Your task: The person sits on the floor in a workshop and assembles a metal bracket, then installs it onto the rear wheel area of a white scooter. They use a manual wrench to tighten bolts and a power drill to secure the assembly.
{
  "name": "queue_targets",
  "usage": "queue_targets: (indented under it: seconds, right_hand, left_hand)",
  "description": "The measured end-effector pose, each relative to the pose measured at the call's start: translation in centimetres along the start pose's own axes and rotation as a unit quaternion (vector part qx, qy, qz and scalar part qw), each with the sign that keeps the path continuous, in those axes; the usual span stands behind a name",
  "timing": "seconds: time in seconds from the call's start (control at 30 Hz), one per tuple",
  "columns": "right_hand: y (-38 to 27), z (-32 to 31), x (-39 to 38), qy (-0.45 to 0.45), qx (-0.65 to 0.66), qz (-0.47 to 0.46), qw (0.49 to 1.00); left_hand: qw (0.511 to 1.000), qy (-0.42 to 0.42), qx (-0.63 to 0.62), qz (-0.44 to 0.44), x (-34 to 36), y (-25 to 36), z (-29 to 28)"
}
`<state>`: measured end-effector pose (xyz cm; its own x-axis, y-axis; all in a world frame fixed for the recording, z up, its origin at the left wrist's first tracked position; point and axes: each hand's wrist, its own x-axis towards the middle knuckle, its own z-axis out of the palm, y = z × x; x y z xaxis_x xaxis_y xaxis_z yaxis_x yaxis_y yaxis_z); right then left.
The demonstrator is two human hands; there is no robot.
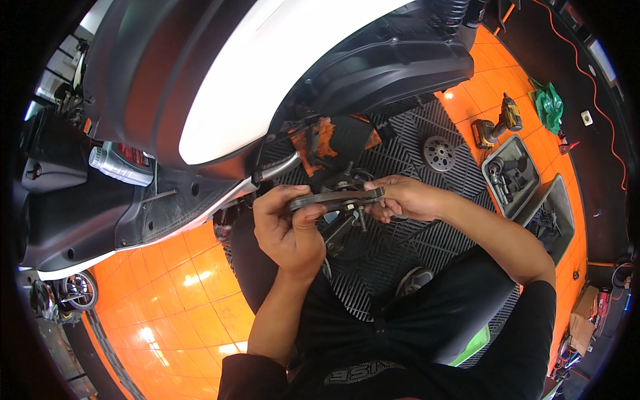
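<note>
Orange floor [190,293] at lower left; at frame centre, left hand [291,232] and right hand [408,198] pinch the dark curved part [327,199] at opposite ends, best kept level.

Floor [217,313]: glossy orange tile, bright glints at left. Black ribbed mat [408,135] laid over it. Right side: yellow-and-black cordless power tool [501,125] on the tiles, near a grey tray [530,179] holding dark tools [510,175]. Second grey tray [561,200] just beside. Crumpled green plastic bag [550,107] by the black wall [567,63]; small red item [568,147] near it. Orange-red cord [604,112] runs along the wall, past a white box [587,118]. Lower right: cardboard box [583,319]. Far left: silver bottle [125,166] lying on its side; lower down, a spoked wheel [81,291].
</note>
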<state>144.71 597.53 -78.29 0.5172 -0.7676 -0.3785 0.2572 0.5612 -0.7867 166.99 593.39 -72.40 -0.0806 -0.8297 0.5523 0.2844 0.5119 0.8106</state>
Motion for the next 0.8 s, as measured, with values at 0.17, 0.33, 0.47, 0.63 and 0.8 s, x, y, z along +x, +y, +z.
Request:
queue_targets:
  seconds: [0.17, 0.33, 0.47, 0.63, 0.8]
  right_hand:
    - [-1.2, 1.9, -1.2, -0.009, 0.007, 0.003, 1.0]
    - [-1.2, -0.3, -1.3, -0.037, -0.035, 0.022, 0.998]
    - [-1.8, 1.3, -1.7, 0.015, -0.161, -0.046, 0.986]
    - [-3.2, 2.6, -2.4, 0.03, -0.432, 0.042, 0.9]
    - [-3.4, 3.0, -2.9, 0.072, -0.608, -0.018, 0.79]
  left_hand:
    - [1.0, -0.011, 0.018, -0.003, -0.4, -0.3, -0.4]
    - [1.0, -0.014, 0.016, 0.004, -0.4, -0.3, -0.1]
    - [1.0, -0.015, 0.005, 0.004, -0.4, -0.4, -0.3]
    - [0.987, -0.103, 0.107, 0.066, -0.1, -0.4, -0.1]
    - [0.979, -0.132, 0.137, 0.073, 0.0, -0.5, 0.4]
